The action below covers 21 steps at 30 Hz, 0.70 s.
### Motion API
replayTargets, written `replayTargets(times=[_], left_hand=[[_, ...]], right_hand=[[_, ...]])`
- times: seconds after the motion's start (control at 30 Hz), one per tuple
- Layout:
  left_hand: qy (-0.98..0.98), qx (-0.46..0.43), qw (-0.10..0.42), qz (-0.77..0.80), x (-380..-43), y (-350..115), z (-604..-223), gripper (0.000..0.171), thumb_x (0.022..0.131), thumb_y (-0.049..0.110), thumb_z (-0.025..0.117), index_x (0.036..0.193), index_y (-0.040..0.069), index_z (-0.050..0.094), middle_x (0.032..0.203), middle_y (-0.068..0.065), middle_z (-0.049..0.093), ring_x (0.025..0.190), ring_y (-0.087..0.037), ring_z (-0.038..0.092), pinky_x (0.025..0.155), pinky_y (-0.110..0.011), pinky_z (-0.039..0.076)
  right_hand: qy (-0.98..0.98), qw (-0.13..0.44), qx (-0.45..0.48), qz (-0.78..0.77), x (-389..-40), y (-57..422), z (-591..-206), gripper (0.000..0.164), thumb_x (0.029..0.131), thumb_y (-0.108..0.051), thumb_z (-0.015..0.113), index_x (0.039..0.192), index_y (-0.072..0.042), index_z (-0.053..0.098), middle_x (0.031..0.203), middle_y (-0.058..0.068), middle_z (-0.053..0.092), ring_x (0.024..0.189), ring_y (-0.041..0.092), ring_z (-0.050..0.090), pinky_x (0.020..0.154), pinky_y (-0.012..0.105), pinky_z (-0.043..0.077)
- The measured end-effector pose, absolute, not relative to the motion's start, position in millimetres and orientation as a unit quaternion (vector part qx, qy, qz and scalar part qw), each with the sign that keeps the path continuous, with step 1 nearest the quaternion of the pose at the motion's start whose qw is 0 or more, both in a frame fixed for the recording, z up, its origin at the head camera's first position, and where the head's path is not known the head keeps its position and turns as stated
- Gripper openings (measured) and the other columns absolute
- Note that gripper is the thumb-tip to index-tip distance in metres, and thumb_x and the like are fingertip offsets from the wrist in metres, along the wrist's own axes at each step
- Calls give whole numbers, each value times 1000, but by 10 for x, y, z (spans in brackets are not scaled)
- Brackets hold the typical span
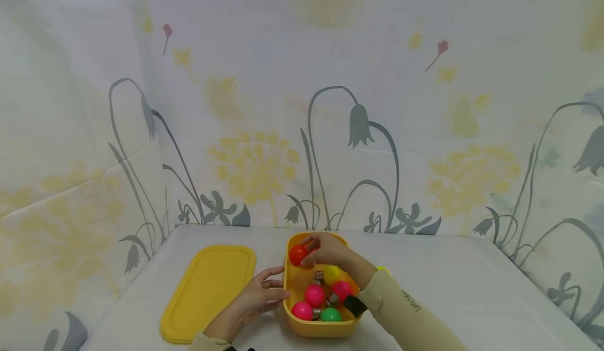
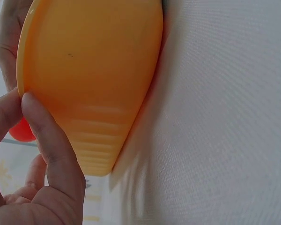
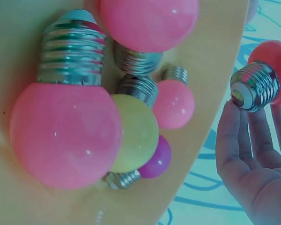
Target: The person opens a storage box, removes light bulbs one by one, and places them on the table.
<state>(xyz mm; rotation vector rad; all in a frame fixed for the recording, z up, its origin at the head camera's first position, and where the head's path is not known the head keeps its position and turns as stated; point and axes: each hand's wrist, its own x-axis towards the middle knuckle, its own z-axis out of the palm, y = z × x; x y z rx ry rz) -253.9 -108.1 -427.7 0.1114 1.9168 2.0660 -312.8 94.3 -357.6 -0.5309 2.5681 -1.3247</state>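
A white backdrop [image 1: 264, 4] printed with grey and yellow flowers rises at the far side and along the left and right. Before it spreads the white surface [image 1: 448, 288]. A deep yellow bin [image 1: 325, 330] stands upright near the middle, its long sides running near to far. To its left, apart from it, lies a flat yellow lid [image 1: 207, 293] with rounded corners.

The left hand [image 1: 257, 294] pinches the bin's left rim between thumb and finger, its other fingers spread. The right hand [image 1: 326, 250] reaches over the bin from the right, fingers curled around a red bulb [image 1: 297, 255] above the far left part; the right wrist view shows the bulb's silver screw base exposed.

In the bin, nearer than the red one, lie a yellow bulb [image 1: 332, 274], three pink bulbs [image 1: 302, 311] and, at the near end, a green bulb [image 1: 331, 315], tumbled at different angles.
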Motion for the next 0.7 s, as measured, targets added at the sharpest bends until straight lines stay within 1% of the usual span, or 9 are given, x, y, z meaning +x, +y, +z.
replayTargets(times=[0.2,0.43,0.7], left_hand=[[669,41,165,723,-2541,-1091,-4259,64,84,2,67,138,-2,34,105,-15,55,78,-17,60,73,-31,53],[679,21,168,715,-2541,-1074,-4229,63,84,2,67,138,0,36,108,-17,55,80,-18,60,75,-32,53],[684,13,165,710,-2532,-1063,-4218,64,84,4,68,139,1,36,110,-18,54,82,-19,58,76,-32,53]], right_hand=[[870,94,-173,-453,-3072,985,-3496,39,73,-11,78,108,-6,62,98,7,62,82,21,57,74,35,53],[864,92,-172,-465,-3023,1079,-3458,41,73,-11,78,110,-7,62,101,9,62,85,21,58,74,35,54],[866,78,-139,-474,-3013,1202,-3477,41,73,-13,79,111,-9,62,99,7,61,84,20,58,74,35,54]])
